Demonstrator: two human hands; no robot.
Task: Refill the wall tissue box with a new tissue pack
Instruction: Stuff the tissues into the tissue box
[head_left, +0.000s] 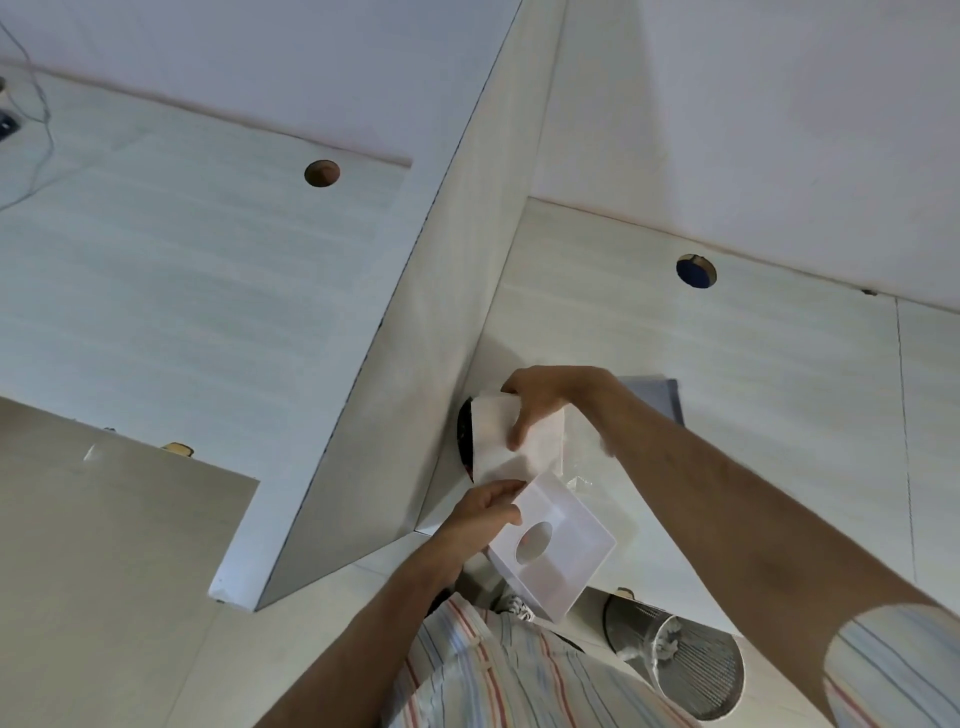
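A white plastic tissue box cover (566, 551) with an oval slot hangs open and tilted downward off the tiled wall. My left hand (485, 512) grips its upper left edge. Above it, my right hand (540, 402) is closed over the top of a white tissue pack (540, 447), which sits against the wall where the box mounts. A scrap of clear plastic wrap (579, 483) shows beside the pack. The back of the box is hidden behind the pack and my hands.
A white tiled corner column (415, 364) juts out on the left, close to the box. Below stands a metal mesh waste bin (685, 660) on the floor. Round holes (696, 270) pierce the wall tiles. A grey panel (654, 400) sits behind my right wrist.
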